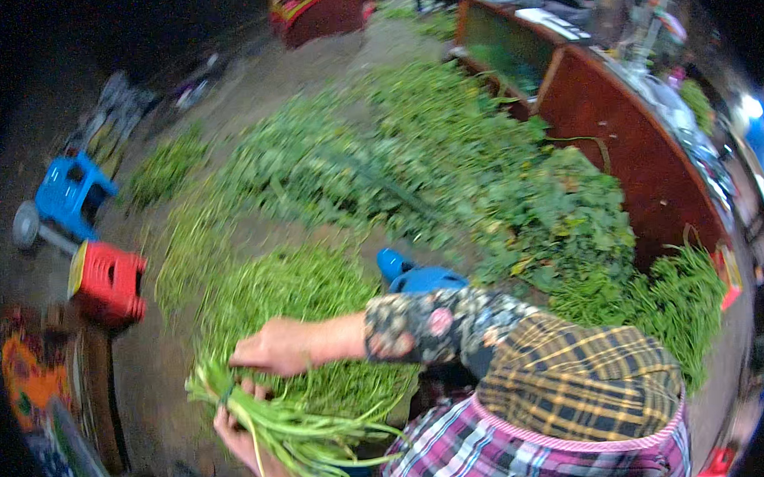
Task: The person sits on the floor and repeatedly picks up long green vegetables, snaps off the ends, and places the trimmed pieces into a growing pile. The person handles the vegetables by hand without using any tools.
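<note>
A bundle of long green leafy stems [301, 427] is bound near its cut ends by a dark green tie [227, 393]. My left hand [254, 449] grips it from below, partly hidden by the stems. Against the upper side of the bundle, close to the tie, my right hand [277, 349] has its fingers closed; the fingertips are hidden. Loose green stems [287, 289] lie in a heap on the floor beside and under my right forearm. A blue plastic object [426, 279], perhaps a shoe, shows beyond my floral sleeve.
Broad-leaved vines [456, 176] spread over the floor up to a reddish-brown wooden cabinet [617, 142] lying along the right. More thin greens [677, 307] are piled near its end. A wheeled blue plastic toy [71, 187] and a red plastic box-like part [109, 282] stand at left.
</note>
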The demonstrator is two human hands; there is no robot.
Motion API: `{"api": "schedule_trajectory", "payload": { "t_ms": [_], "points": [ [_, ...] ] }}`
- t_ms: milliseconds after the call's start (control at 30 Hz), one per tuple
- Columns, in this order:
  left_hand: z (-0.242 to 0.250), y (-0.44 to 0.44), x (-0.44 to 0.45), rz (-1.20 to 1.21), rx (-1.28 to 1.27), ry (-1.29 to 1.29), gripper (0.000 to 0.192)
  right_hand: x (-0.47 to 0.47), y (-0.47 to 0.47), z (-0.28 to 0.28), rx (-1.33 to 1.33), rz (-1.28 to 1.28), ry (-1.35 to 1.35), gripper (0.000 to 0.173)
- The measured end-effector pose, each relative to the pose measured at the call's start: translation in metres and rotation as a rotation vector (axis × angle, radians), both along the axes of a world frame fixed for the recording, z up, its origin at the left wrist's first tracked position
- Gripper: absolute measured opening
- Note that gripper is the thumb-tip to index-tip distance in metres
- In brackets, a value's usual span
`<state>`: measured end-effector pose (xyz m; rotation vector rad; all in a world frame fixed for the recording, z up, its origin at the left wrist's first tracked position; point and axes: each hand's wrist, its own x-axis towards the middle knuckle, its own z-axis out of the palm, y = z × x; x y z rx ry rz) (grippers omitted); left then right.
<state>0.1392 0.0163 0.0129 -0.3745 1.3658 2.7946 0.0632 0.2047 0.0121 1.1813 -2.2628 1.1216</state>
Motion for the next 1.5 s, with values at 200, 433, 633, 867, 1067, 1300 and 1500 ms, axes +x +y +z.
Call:
{"api": "schedule_trajectory", "payload": {
  "t_ms": [200,433,633,867,1067,1300,1500],
  "points": [
    [0.004,0.009,-0.002,-0.103,0.119,0.003,0.035,0.002,0.007,0.018,-0.033,-0.159,0.176,0.015],
    [-0.009,0.001,-0.009,-0.164,0.053,0.107,0.042,-0.002,-0.002,-0.005,-0.159,0.091,-0.07,0.02],
    [-0.016,-0.008,-0.025,-0.334,0.104,0.08,0.051,0.003,0.0,0.004,0.042,0.016,-0.247,0.02],
    [-0.008,0.018,-0.012,-0.052,-0.139,0.13,0.041,-0.005,0.004,-0.001,0.057,0.067,-0.137,0.018],
    [-0.006,0.019,-0.016,-0.181,-0.154,0.142,0.024,-0.009,0.005,-0.011,0.083,-0.021,-0.182,0.022],
    [0.017,0.046,-0.002,-0.137,-0.145,-0.012,0.04,-0.006,0.007,-0.008,0.034,-0.027,-0.385,0.022],
    [0.015,0.033,0.015,-0.148,-0.43,-0.012,0.039,-0.002,-0.001,-0.013,-0.125,0.109,-0.606,0.017]
  ]
}}
